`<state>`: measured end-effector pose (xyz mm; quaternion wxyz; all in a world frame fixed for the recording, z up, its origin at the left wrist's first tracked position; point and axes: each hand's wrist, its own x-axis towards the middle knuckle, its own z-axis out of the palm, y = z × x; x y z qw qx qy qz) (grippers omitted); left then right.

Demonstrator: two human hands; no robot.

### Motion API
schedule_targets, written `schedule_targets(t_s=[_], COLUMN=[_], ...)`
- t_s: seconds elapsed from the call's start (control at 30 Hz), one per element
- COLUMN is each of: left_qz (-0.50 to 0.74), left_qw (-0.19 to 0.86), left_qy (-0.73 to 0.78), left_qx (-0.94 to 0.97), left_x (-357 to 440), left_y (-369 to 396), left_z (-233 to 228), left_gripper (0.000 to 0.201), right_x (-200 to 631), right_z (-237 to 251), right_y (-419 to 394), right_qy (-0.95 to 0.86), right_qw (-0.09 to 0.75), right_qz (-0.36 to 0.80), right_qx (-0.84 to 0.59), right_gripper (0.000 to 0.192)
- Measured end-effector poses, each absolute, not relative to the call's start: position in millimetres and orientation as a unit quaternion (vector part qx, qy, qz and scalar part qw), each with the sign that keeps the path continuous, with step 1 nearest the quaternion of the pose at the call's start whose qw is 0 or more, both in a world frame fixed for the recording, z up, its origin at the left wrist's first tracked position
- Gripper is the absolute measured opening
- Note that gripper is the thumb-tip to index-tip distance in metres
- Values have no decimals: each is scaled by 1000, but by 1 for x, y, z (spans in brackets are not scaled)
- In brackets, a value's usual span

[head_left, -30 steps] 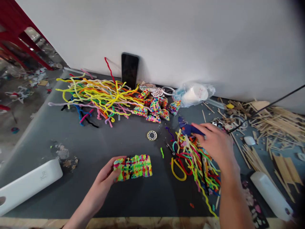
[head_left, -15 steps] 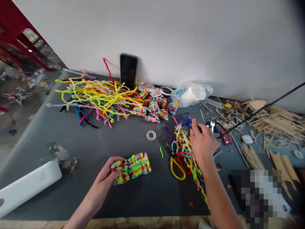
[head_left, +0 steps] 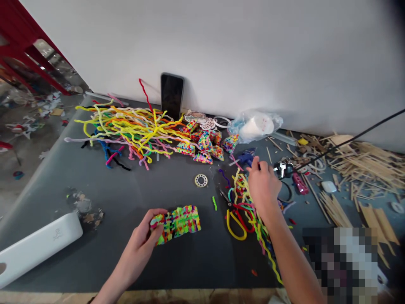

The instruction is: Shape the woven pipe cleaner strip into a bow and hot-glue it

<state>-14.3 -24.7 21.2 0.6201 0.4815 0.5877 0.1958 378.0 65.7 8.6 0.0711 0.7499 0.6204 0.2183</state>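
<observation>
- Woven pipe-cleaner mat (head_left: 177, 222): a multicoloured rectangular piece, neon green, pink, orange and blue, lying near the front middle of the grey worktop (head_left: 126, 190).
- Left hand (head_left: 144, 240): closed on the left end of the woven pipe-cleaner mat, thumb on top and fingers beneath; the right end of the mat rests on the worktop.
- Right hand (head_left: 262, 185): palm down, fingers curled, reaching forward over a small heap of pipe cleaners (head_left: 249, 211). Fingertips are at a blue glue gun (head_left: 245, 158); whether they grip it cannot be told.
- Small heap of pipe cleaners: red, yellow, green and pink strands, just right of the mat, with a yellow loop at its near-left edge.
- Large pile of pipe cleaners (head_left: 126, 128): mostly yellow, orange and green, spread across the far left of the worktop.
- Finished woven pieces (head_left: 205, 145): a cluster of small multicoloured items, just right of the large pile.
- Phone (head_left: 172, 96): dark screen, standing upright against the white wall behind the large pile.
- Small ring (head_left: 201, 180): white, lying flat between the woven pieces and the mat.
- Plastic bag (head_left: 256, 124): clear, holding a white object, at the back near the wall.
- Wooden sticks (head_left: 363, 164): loose, scattered over the right side of the worktop.
- White case (head_left: 38, 247): long, at the near-left edge of the worktop.
</observation>
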Motion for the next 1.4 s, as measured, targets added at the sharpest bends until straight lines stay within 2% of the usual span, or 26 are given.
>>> schedule_targets(t_s=[0.13,0.27,0.37,0.5,0.63,0.73,0.8,0.9,0.97,1.03,1.17,1.27,1.4], left_qz=[194,199,206,217,215,209,210,219,222,221,219,219,224], left_qw=[625,631,635,636,632,630,634,638,641,646,645,645,642], left_qy=[589,585,584,584,587,589,585,579,580,581,580,576,577], left_qx=[474,469,462,456,458,460,460,457,451,444,448,451,452], left_x=[-15,-16,-16,-16,-15,-15,-14,-13,-13,-13,-15,-16,-16], left_y=[-24,-23,-22,-22,-23,-23,-22,-20,-20,-21,-23,-23,-19], left_z=[18,17,17,16,18,20,20,20,20,21,19,17,16], left_gripper=[40,41,40,38,37,37,38,38,38,39,38,38,38], right_x=[381,372,360,348,344,350,354,352,344,336,330,333,330], right_z=[15,22,18,7,7,17,22,23,18,10,-2,-3,8], right_y=[58,48,46,41,21,10,12,30,44,54,56,42,12], right_qy=[618,659,671,667,693,709,709,703,705,695,678,690,660], right_qw=[69,28,-13,-31,-69,-65,-73,-92,-62,-32,-33,-76,-146], right_qz=[205,214,150,107,78,60,63,65,62,55,37,35,51], right_qx=[756,721,726,737,713,699,698,703,703,717,733,719,735], right_gripper=[41,40,34,44,23,21,25,48,62,67,56,45,41])
